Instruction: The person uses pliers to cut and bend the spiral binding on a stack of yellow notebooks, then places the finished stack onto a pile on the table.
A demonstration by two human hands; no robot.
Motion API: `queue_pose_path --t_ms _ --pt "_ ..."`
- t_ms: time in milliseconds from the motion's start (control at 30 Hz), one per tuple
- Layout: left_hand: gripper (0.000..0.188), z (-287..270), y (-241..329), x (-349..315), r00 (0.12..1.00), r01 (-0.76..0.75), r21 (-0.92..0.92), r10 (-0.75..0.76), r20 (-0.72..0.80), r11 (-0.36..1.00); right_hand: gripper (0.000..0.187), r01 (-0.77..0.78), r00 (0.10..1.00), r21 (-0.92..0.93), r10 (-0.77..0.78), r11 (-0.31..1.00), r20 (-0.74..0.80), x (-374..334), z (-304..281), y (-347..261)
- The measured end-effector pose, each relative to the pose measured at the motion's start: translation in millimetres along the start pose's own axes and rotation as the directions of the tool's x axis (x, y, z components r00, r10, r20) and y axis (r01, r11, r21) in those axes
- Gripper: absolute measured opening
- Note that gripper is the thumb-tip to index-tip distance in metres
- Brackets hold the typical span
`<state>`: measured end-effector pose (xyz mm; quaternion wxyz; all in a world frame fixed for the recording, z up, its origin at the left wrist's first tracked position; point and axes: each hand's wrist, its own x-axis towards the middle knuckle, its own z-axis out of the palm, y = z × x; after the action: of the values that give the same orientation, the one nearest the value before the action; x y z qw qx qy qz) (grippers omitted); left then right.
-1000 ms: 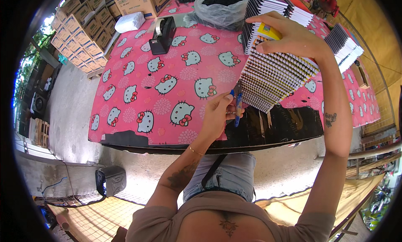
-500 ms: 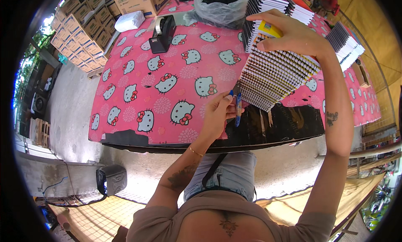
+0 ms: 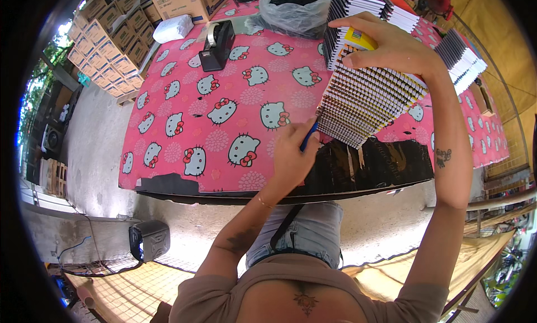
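Note:
A tall stack of spiral-bound notebooks (image 3: 372, 93) leans at the table's front right, rows of coil bindings facing me and a yellow cover on top. My right hand (image 3: 386, 46) grips the top of this stack, thumb on the near side and fingers over the far side. In my left hand (image 3: 296, 149) are small blue-handled pliers (image 3: 309, 135), fingers closed around the handles. Their tip meets the coil ends at the stack's left edge; the jaws are mostly hidden.
More bound notebooks (image 3: 361, 7) stand behind, with another pile (image 3: 461, 60) at right. A black tape dispenser (image 3: 217, 46) and a clear bag of black coils (image 3: 295, 12) sit on the pink patterned tablecloth (image 3: 224, 133). Cartons (image 3: 109, 49) are piled at far left.
My left hand has turned and closed the pliers' handles, bringing them up against the stack's left edge. My right hand stays in place on the notebooks.

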<state>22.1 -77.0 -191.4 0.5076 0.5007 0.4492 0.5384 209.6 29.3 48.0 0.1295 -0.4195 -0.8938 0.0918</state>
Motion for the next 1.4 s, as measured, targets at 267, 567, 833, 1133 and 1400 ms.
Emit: queue_pose_path --t_ms 267,567,833,1133,1400 --pt "0.03 -3.2 10.5 -0.6 0.969 0.246 -0.443 -0.217 0.115 0.862 0.077 0.003 1.0 -0.011 -0.003 1.0 -0.008 -0.2 2.6 1.5" --pt "0.029 -6.0 4.7 2.3 0.99 0.141 -0.22 -0.142 0.015 0.965 0.077 0.014 1.0 -0.012 -0.014 1.0 0.006 1.0 1.0 1.2" --pt "0.028 -5.3 17.3 -2.0 0.954 0.285 -0.414 -0.299 0.031 0.865 0.081 0.005 1.0 -0.021 -0.005 1.0 0.007 1.1 3.4 4.4" --pt "0.03 -11.5 -7.5 1.0 0.986 0.164 -0.162 -0.159 0.043 0.973 0.08 0.017 1.0 -0.044 -0.018 0.999 -0.005 0.7 3.3 2.9" --pt "0.035 -7.5 13.2 -2.7 0.935 0.344 -0.476 -0.341 0.096 0.81 0.08 0.013 1.0 -0.047 -0.014 0.999 -0.006 0.3 4.1 8.8"
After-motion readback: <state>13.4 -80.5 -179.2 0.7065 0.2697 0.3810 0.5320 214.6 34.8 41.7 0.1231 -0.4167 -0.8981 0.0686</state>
